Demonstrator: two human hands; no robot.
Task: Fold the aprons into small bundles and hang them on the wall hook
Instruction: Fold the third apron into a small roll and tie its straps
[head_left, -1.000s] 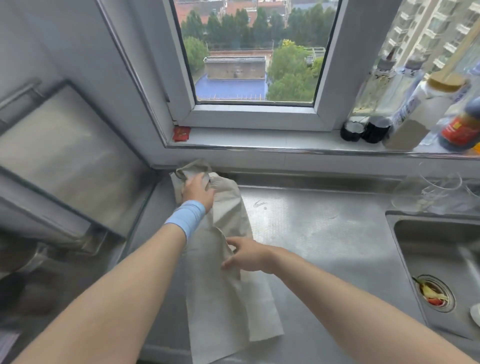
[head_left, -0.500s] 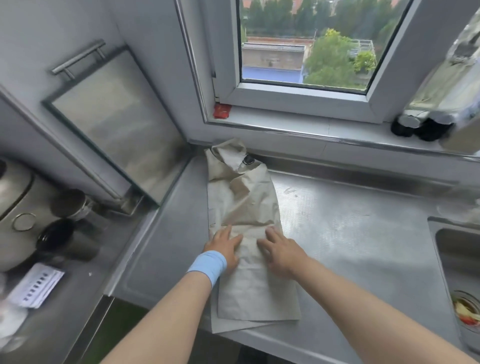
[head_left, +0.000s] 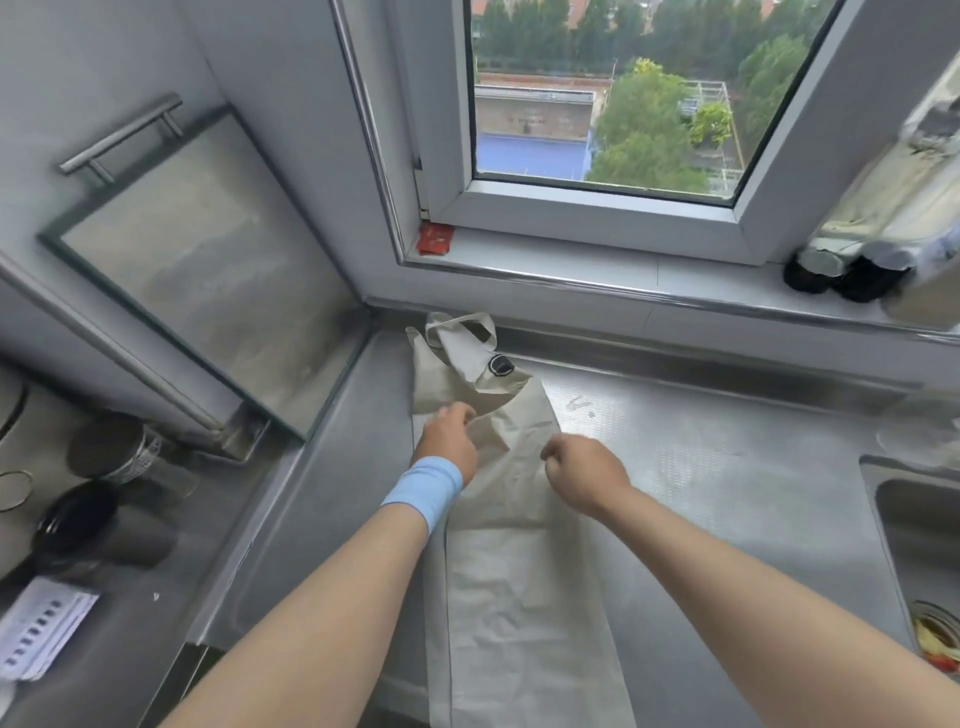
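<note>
Beige apron (head_left: 519, 597), folded into a long narrow strip, lies flat on the steel counter (head_left: 727, 493), straps (head_left: 457, 338) bunched at far end.

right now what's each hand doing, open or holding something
left hand: fingers curled, gripping a fold of the apron.
right hand: curled over the apron's right edge; grip cannot be told.

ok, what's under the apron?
Counter shows on either side of the apron, so it lies on that. Anything flat beneath the cloth is covered.
</note>
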